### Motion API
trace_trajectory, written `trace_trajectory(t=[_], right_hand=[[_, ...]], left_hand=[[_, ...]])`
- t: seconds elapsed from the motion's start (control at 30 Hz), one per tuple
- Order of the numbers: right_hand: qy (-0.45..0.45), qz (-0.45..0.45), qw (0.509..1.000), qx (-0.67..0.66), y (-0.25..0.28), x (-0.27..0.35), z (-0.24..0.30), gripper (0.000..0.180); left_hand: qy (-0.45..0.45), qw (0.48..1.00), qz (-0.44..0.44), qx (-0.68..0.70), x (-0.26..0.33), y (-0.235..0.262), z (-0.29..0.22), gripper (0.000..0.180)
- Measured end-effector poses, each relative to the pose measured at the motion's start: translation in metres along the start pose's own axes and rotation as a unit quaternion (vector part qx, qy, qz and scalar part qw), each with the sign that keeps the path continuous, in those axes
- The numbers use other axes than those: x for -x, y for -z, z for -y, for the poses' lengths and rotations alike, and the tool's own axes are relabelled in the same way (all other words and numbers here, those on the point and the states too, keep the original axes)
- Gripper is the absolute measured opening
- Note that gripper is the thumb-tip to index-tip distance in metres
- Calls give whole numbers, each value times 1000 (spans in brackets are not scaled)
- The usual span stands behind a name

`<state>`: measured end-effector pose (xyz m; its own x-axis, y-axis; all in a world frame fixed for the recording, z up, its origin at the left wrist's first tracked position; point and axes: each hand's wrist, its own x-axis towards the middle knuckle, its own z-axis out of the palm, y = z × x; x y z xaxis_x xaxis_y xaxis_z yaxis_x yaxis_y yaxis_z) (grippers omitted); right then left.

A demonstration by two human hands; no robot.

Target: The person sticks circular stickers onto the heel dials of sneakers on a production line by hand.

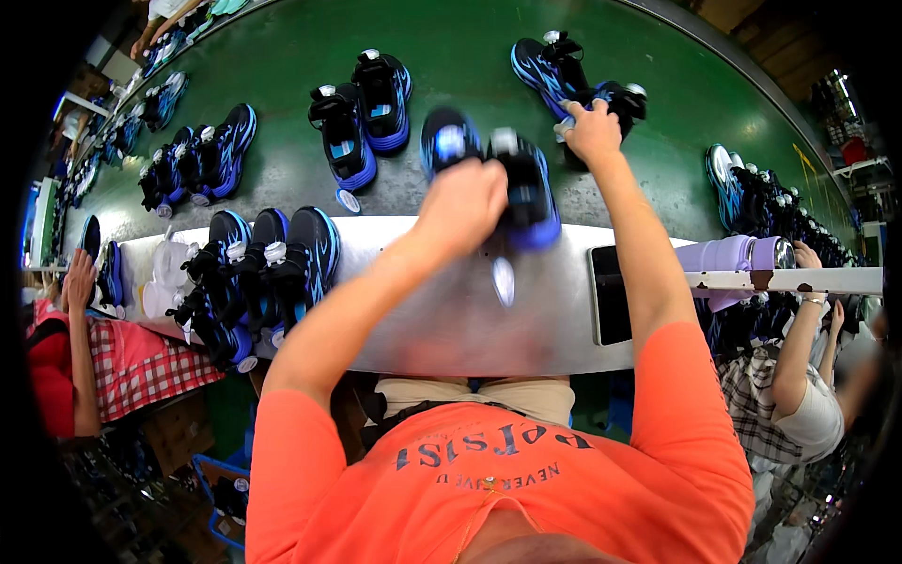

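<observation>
My left hand is closed at the near side of a pair of black and blue sneakers, gripping between the left sneaker and the right sneaker. Hand and pair are smeared by motion, and a white oval tag hangs below them. Further right, my right hand reaches out with its fingers bent over the near sneaker of another pair. The other sneaker of that pair lies behind it, to the left. Part of the held sneaker is hidden under my fingers.
A steel ledge runs before me along the green table. Several sneakers stand on its left, a phone and a purple bottle on its right. Another pair stands further back. Co-workers sit at both sides.
</observation>
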<state>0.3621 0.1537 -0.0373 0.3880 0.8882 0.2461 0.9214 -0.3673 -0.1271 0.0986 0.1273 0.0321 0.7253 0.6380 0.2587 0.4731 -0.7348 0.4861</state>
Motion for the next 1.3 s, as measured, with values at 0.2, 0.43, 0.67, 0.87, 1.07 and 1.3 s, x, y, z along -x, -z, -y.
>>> trace_trajectory(t=[0.2,0.43,0.67,0.87,1.07,1.3], right_hand=[[101,-121,981,-109,35,45,-20,36],[73,63,922,-375,85,141,23,26],[-10,155,882,-444,112,176,8,23],[138,130,819,-542,107,205,52,50],[142,319,755,-555,112,202,36,67],[317,325,718,-528,117,184,60,70]], left_hand=[[108,970,-62,-210,-50,44,50,29],[207,951,26,-229,-24,56,170,48],[57,997,54,-17,36,90,5,23],[69,959,266,-76,156,61,-63,31],[116,993,12,2,170,79,-84,25],[197,978,-57,-27,166,-2,-68,22]])
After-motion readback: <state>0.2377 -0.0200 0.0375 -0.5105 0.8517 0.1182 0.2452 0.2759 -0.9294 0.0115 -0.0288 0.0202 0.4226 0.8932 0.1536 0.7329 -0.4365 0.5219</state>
